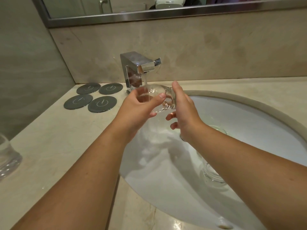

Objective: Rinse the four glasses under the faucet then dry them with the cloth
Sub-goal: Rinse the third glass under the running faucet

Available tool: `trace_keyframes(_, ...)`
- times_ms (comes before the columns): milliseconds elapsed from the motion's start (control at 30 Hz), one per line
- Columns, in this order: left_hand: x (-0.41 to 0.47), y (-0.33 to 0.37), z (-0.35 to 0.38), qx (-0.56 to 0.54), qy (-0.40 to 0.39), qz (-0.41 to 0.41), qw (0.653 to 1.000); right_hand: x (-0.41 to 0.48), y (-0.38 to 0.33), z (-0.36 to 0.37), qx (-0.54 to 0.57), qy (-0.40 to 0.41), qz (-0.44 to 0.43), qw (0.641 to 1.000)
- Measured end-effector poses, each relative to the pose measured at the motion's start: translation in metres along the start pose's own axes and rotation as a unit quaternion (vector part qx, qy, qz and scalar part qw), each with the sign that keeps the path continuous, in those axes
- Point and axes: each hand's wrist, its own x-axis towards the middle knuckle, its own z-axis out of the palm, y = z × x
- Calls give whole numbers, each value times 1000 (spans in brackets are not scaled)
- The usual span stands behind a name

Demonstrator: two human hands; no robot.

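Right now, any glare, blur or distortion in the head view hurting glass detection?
Head view: wide-angle bend curves the mirror frame; the held glass under the faucet blurs into the water; forearm shadows darken the sink; the left-edge glass is soft and cropped.

**Vanity counter: surface inventory**

From my remote feed I log a cream, marble-look countertop (49, 146) that meets the wall at the back and on the left. A white oval basin (249, 117) is sunk into it on the right.

Directly on the top:
- Four dark grey round coasters (102, 104), lying flat two by two near the back left corner, each with a pale line mark.
- A square chrome faucet (132, 70), standing just right of the coasters behind the basin.
- A clear glass (8, 156) with a thick base, well apart at the left, cut by the frame edge.
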Motion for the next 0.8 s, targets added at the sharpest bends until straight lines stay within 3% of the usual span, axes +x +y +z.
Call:
trace_keyframes(133, 0, -1, 1, 20, -16, 27, 999, 0, 0, -2, -21, -16, 55, 998)
trace_keyframes(367, -2, 1, 4, 3, -43, 2, 999, 6, 4, 0, 29, -6, 16, 999)
trace_keyframes(533, -4, 5, 4, 0, 4, -51, 999, 7, 6, 0, 48, -6, -7, 999)
trace_keyframes(800, 1, 3, 2, 13, 19, 2, 1000, 5, 3, 1, 2, -14, 39, 999)
